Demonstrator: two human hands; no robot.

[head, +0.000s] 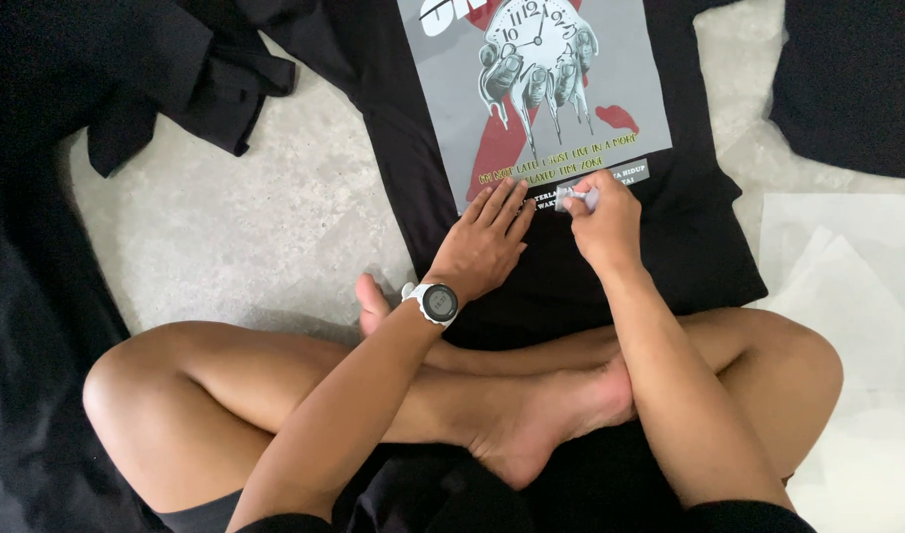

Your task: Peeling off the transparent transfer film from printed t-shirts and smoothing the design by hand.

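a person sits cross-legged on the floor [275,217]. the left hand [484,242] lies flat, fingers together, on a black t-shirt [689,247] at the grey print's [630,79] lower edge. just beside it, the right hand [603,222] pinches a small pale strip [583,197] against the print.

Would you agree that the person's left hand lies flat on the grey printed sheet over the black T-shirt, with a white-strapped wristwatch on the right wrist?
Not quite: the white-strapped wristwatch sits on the left wrist, not the right. The head view shows it just behind the left hand, which does lie flat on the grey printed sheet over the black T-shirt.
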